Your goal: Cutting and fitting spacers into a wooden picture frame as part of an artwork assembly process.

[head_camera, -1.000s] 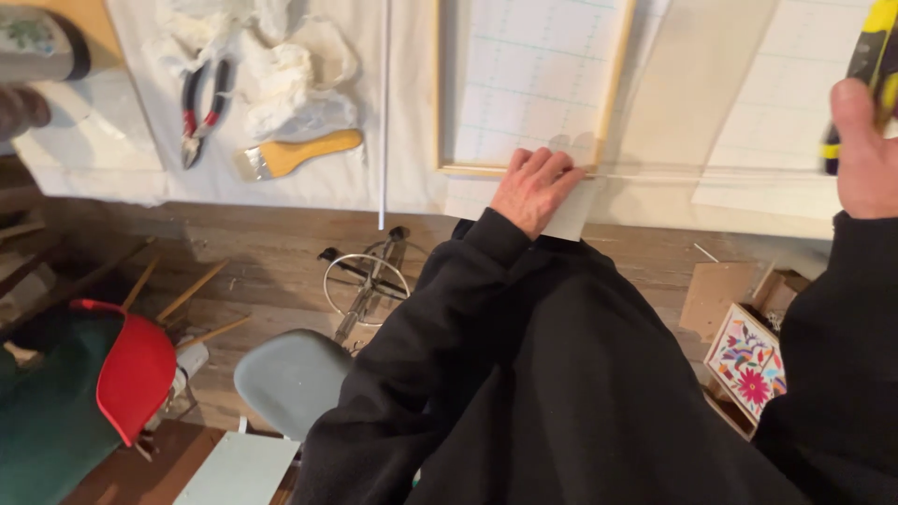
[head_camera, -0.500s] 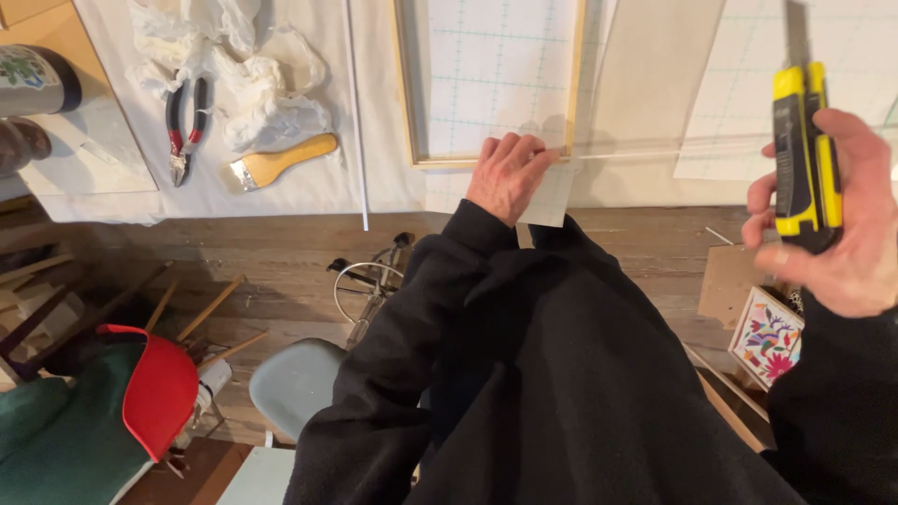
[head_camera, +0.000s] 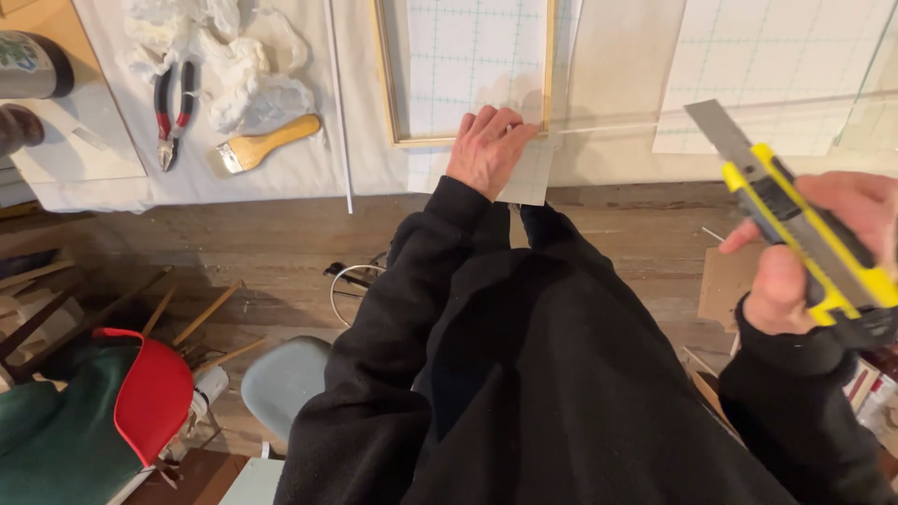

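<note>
Right hand [head_camera: 823, 252] gripping yellow-black utility knife [head_camera: 795, 224], left hand [head_camera: 488, 150] flat on gridded sheet [head_camera: 472, 56] at wooden frame [head_camera: 385, 75] corner.

A worktable [head_camera: 281, 182] covered in white cloth runs along the top. Below the worktable lies a floor [head_camera: 234, 262] of worn brown wooden planks. Down-left of the worktable stands a pale blue-grey chair [head_camera: 283, 379], and left of that a red seat [head_camera: 150, 397] against green fabric [head_camera: 47, 449]. Wooden sticks [head_camera: 201, 318] lie between them and the worktable.
</note>
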